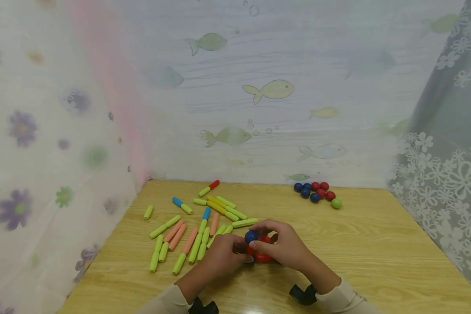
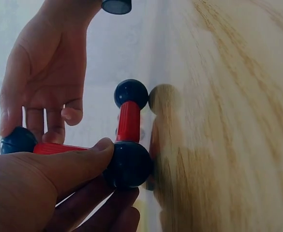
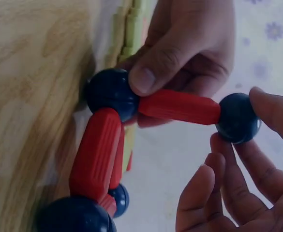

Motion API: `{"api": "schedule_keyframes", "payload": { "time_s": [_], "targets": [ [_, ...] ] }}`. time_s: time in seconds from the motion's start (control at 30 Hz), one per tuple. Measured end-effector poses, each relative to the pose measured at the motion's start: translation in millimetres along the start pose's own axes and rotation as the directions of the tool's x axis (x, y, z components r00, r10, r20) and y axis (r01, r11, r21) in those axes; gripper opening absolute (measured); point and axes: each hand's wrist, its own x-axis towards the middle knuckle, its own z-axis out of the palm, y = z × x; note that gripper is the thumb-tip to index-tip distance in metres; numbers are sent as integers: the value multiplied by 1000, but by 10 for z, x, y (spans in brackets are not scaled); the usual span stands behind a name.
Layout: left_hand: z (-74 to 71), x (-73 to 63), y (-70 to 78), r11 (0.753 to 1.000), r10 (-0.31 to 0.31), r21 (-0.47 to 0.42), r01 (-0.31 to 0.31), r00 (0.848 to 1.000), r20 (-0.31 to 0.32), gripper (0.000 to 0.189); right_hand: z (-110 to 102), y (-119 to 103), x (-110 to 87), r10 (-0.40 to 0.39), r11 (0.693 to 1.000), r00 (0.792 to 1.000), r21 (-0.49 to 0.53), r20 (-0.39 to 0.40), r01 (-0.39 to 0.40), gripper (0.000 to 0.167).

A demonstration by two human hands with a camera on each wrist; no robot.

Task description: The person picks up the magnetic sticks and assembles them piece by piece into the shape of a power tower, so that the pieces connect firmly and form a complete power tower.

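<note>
Red magnetic-style rods (image 3: 180,106) and dark blue balls are joined into a frame that stands on the table. My left hand (image 1: 227,255) pinches a lower corner ball (image 2: 127,165) between thumb and fingers, close to the tabletop. From that ball one red rod rises to a top ball (image 3: 238,117), which my right hand (image 1: 286,244) pinches between thumb and fingertips. Along the table another red rod (image 3: 97,157) runs from the corner to a further blue ball (image 3: 73,215). In the head view, the hands cover much of the frame.
Left of the hands, several yellow-green rods (image 1: 198,248) lie scattered with orange rods (image 1: 177,237) and blue-tipped pairs. At the table's back right, blue balls (image 1: 305,192), dark red balls (image 1: 321,193) and a green ball (image 1: 336,203) are grouped. A fish-patterned curtain (image 1: 267,131) hangs behind.
</note>
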Motion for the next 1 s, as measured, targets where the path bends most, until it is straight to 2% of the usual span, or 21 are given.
{"api": "schedule_keyframes", "payload": {
  "time_s": [0.13,0.27,0.37,0.53,0.73,0.83,0.9,1.0],
  "targets": [
    [9,6,3,1000,3,3,-3,1000,-3,12,-17,6,-11,-16,1000,1000,-21,24,17,34],
    [7,-1,8,1000,5,6,-5,1000,-5,13,-100,93,0,-65,995,993,-62,101,72,44],
    [5,-10,9,1000,5,4,-5,1000,-6,16,-190,216,11,-88,985,983,-135,159,110,52],
    [8,-15,8,1000,5,0,-5,1000,-4,20,-327,417,22,-62,965,968,-233,245,121,58],
    [-7,1,10,1000,-5,-1,5,1000,12,26,-400,544,38,-30,972,954,-213,299,97,58],
    [-79,11,-30,999,-19,-28,20,999,34,29,-418,573,32,-2,978,953,-197,303,64,57],
    [-189,16,-70,999,-31,-41,32,999,36,31,-429,582,26,11,978,955,-204,298,52,58],
    [-462,21,-152,998,-62,-30,61,997,-35,30,-446,592,23,17,974,960,-221,281,48,62]
  ]
}}
